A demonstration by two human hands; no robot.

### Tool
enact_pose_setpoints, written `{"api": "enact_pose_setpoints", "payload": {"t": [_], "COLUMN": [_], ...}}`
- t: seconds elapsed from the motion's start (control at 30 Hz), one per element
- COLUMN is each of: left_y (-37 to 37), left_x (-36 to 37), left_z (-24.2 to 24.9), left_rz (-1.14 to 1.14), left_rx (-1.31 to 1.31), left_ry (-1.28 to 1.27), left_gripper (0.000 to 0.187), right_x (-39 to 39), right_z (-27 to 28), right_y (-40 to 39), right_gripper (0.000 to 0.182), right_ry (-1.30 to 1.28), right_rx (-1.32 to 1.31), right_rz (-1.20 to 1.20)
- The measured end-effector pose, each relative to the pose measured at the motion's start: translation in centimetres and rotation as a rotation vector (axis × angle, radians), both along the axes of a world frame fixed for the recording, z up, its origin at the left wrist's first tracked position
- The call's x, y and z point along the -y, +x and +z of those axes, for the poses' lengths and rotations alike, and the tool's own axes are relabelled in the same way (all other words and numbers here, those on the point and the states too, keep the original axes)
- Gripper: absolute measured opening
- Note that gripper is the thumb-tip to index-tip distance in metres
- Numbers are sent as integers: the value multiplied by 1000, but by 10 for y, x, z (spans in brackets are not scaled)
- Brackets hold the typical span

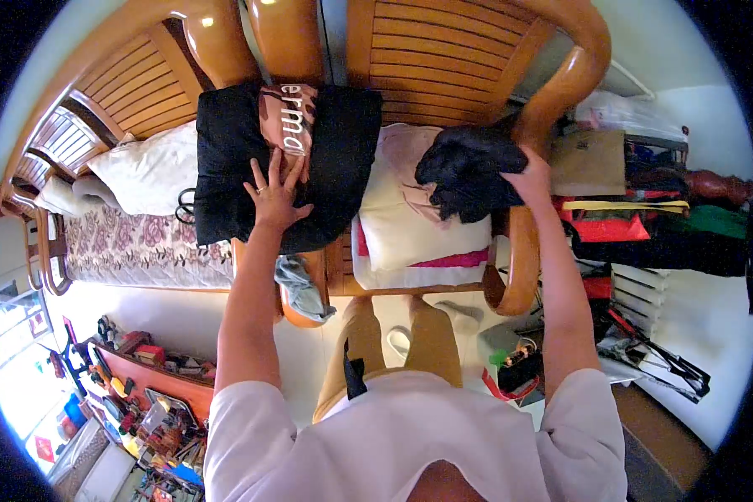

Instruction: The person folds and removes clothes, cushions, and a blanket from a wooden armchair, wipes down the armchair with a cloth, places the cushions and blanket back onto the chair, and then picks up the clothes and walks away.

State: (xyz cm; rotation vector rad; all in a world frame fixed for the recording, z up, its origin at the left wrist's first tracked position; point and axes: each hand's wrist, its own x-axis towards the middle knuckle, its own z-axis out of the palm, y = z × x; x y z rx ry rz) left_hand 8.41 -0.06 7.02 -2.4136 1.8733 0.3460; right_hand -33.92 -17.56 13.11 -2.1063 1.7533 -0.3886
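My left hand [278, 197] lies flat with its fingers spread on a folded black garment [233, 155]. A brown patterned panel [286, 117] with white letters shows on that garment, just above my fingertips. To the right, my right hand [530, 178] grips the edge of a bunched black cloth [470, 171]. That cloth rests partly on a pale pink and cream pile of fabric [402, 226] and reaches the wooden armrest. My right fingers are partly hidden behind the cloth. A black looped cord [185, 207] sticks out at the left side of the garment.
The wooden bench [452, 42] spans the back, with a white pillow [155, 171] and flowered seat cover [138, 247] at left. A grey cloth [301, 287] hangs over its front edge. Bags and folded things [607, 226] are stacked beyond the right armrest [525, 259]. Cluttered shelves [155, 385] stand lower left.
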Motion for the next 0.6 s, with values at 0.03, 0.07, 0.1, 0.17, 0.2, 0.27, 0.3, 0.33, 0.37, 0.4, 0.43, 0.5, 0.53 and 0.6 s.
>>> {"api": "enact_pose_setpoints", "payload": {"t": [0.03, 0.07, 0.1, 0.17, 0.2, 0.27, 0.3, 0.33, 0.37, 0.4, 0.43, 0.5, 0.53, 0.6], "left_y": [-2, -5, -10, -36, -55, -106, -139, -170, -194, -213, -224, -220, -211, -186], "left_x": [-2, -2, -2, -9, -15, -29, -37, -40, -43, -42, -34, -5, 7, 16], "left_z": [6, 11, 18, 39, 51, 62, 77, 88, 99, 117, 118, 122, 121, 130], "left_rz": [-1, 15, 28, 95, 168, 68, 13, -33, -103, -114, -118, -84, -62, -260], "left_rx": [-4, 27, 58, -12, -82, -288, -368, -460, -544, -557, -612, -657, -630, -590], "left_ry": [-12, 30, 73, -18, -94, -418, -447, -499, -570, -528, -678, -869, -936, -920], "left_gripper": [107, 111, 115, 119, 124, 135, 137, 137, 136, 133, 131, 118, 112, 95], "right_x": [-13, -24, -31, -39, -44, -56, -66, -74, -83, -92, -103, -143, -159, -165], "right_z": [29, 59, 72, 94, 106, 129, 167, 176, 184, 190, 192, 229, 242, 223], "right_y": [-12, -23, -41, -79, -93, -111, -98, -97, -97, -95, -86, -41, -28, -30], "right_gripper": [58, 58, 58, 59, 59, 65, 71, 71, 69, 68, 56, 50, 43, 35], "right_ry": [3, 3, -13, -13, -35, -221, -79, -97, -223, -344, -425, -289, -147, -19], "right_rx": [109, 219, 217, 575, 577, 633, 636, 637, 503, 368, 463, 352, 230, 554], "right_rz": [-59, -118, -122, -216, -217, -252, -207, -197, -197, -195, -155, -77, -14, 145]}}
